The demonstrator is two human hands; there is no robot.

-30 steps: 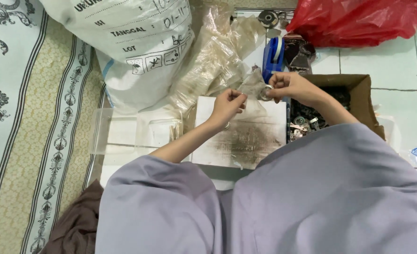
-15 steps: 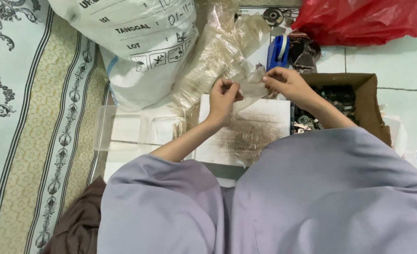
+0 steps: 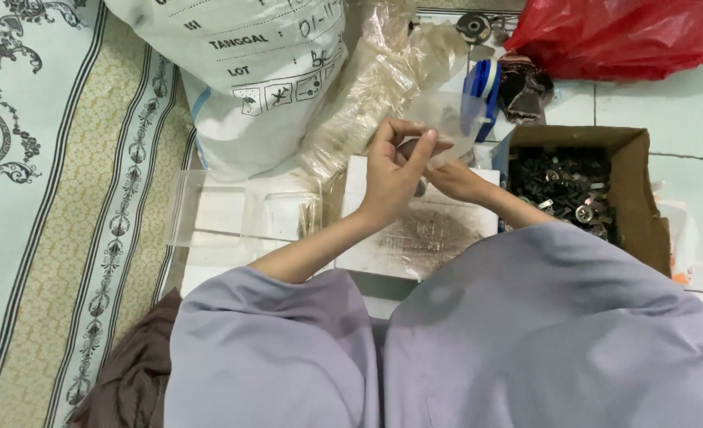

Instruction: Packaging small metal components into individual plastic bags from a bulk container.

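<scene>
- left hand (image 3: 395,170) has come in over the white tray (image 3: 367,238); a second ago it was lower and further left, apart from the right hand, now both are meeting above the tray's far edge
- right hand (image 3: 456,181) has dropped from up beside the blue tape dispenser (image 3: 478,99) and is now tucking under the left; reads as the two hands closing on one item
- item: small clear plastic bag (image 3: 446,123), sitting just above the tray's far edge, between the fingers and the dispenser
- left fingers are pinching the bag's lower edge, thumb against fingertips
- right fingers are mostly hidden behind the left hand; can't tell whether they're gripping the bag or just supporting it
- bag is standing roughly upright, long axis running away from the tray toward the dispenser, free end pointing up and away; which end is the mouth, can't tell
- cardboard box (image 3: 633,190) of dark metal parts is sitting just right of the tray, untouched
</scene>
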